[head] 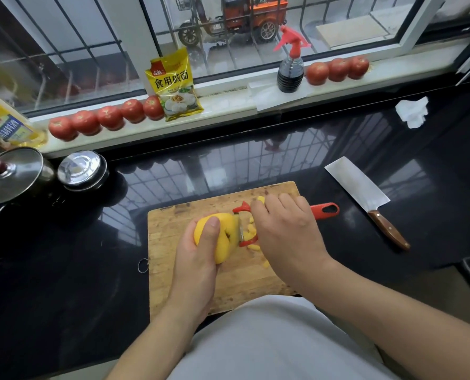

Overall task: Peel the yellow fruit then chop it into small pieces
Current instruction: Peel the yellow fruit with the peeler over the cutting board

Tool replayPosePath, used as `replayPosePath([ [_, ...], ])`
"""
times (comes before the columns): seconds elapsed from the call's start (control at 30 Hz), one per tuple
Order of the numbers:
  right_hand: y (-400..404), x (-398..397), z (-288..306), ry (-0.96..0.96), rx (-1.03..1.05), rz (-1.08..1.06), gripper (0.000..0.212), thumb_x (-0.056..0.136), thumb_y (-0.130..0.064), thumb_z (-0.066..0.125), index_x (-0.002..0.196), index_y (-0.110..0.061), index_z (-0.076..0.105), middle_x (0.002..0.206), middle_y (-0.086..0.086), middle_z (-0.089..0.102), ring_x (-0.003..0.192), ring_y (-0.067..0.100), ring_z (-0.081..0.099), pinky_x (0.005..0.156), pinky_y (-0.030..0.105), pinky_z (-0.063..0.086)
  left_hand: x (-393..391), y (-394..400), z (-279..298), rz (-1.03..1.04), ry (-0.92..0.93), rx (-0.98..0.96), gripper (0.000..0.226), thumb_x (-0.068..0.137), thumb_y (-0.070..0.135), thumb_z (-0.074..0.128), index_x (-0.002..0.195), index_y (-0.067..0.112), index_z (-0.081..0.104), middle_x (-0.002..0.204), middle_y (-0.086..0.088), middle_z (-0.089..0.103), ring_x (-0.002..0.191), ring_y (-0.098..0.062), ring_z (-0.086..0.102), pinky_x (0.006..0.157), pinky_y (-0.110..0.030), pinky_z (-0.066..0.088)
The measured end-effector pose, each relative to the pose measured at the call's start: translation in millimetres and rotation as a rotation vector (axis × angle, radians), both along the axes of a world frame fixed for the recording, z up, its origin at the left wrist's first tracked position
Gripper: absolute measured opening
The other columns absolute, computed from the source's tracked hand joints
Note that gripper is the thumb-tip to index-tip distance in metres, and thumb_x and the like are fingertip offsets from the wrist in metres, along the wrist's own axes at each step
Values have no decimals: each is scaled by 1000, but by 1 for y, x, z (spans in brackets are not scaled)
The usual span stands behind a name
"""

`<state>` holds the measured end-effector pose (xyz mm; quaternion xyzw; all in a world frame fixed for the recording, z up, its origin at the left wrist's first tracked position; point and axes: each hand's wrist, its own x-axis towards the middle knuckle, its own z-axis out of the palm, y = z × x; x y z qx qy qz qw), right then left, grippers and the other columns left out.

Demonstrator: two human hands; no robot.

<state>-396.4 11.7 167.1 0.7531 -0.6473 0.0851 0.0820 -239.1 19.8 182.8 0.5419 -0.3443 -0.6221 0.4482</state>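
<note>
Head view: left hand is gripping the yellow fruit over the cutting board, fingers clamped round it; right hand is clasping the red peeler, blade touching the fruit; peel strips are lying beneath; cleaver is resting on the counter.

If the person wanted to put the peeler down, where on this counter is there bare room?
Bare black counter lies between the cutting board and the windowsill, and between the peeler handle and the cleaver. Left of the board is open up to the pots. The board's right half is crowded with both hands, fruit and peelings.
</note>
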Motion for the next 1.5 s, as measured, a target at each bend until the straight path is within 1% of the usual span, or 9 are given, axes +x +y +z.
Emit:
replayPosePath([
  [0.23, 9, -14, -25, -83, 441, -221, 17, 96, -8, 51, 98, -24, 46, 97, -2, 56, 84, 20, 47, 76, 36, 43, 6, -14, 0, 164, 210, 36, 33, 96, 33, 66, 124, 16, 65, 109, 1, 73, 105, -25, 70, 100, -49, 57],
  [0.43, 4, 11, 4, -1324, 689, -339, 25, 109, -27, 43, 106, -19, 66, 85, 3, 73, 62, 5, 59, 63, 27, 47, 5, -14, -6, 215, 432, 127, 39, 91, 20, 65, 129, 14, 67, 125, -13, 64, 109, -26, 66, 104, -44, 51],
  [0.5, 7, 21, 16, -1527, 807, -291, 29, 111, -28, 40, 111, -17, 67, 76, 1, 75, 59, 11, 58, 59, 22, 49, 1, -13, -9, 167, 392, 91, 46, 90, 23, 59, 135, 17, 63, 121, -12, 70, 109, -26, 69, 98, -44, 52],
  [0.6, 6, 23, 22, -1453, 781, -265, 27, 110, -31, 40, 106, -21, 64, 57, -6, 61, 54, 7, 54, 55, 17, 47, -1, -11, -9, 17, 309, 52, 59, 87, 24, 56, 145, 19, 55, 135, -7, 69, 126, -27, 64, 108, -45, 47],
  [0.83, -1, 6, 22, -1041, 496, 73, 30, 103, -17, 52, 116, -42, 61, 91, -20, 65, 88, 3, 60, 74, 21, 48, 17, -13, 12, -252, 427, 303, 58, 103, 52, 47, 140, 10, 61, 141, -23, 61, 116, -34, 62, 98, -52, 54],
  [0.93, 2, 4, 18, -814, 329, 198, 30, 101, -18, 54, 126, -33, 59, 101, -23, 59, 91, 3, 58, 77, 22, 51, 14, -16, 19, -206, 443, 357, 58, 99, 52, 51, 131, 5, 66, 122, -21, 69, 93, -29, 69, 72, -38, 60],
  [1.1, -10, -18, 21, -328, -172, -29, 12, 102, -14, 55, 110, -10, 64, 83, 3, 54, 62, 18, 44, 56, 36, 42, 5, -13, 20, -49, 430, 399, 63, 91, 51, 61, 129, 0, 60, 106, -24, 70, 93, -41, 66, 74, -41, 62],
  [1.27, -9, -8, 28, -50, -87, 49, 19, 106, -14, 40, 105, -13, 59, 82, 4, 50, 67, 24, 43, 63, 42, 38, -6, -9, 12, -27, 302, 303, 54, 89, 48, 62, 122, 6, 72, 116, -16, 75, 100, -32, 67, 106, -53, 51],
  [1.5, -5, 6, 19, -112, -38, 82, 7, 95, -9, 56, 93, -15, 55, 80, 3, 51, 66, 22, 46, 61, 37, 41, -15, -6, 10, 46, 326, 255, 41, 90, 44, 61, 110, 14, 80, 116, -18, 75, 101, -25, 70, 98, -49, 52],
])
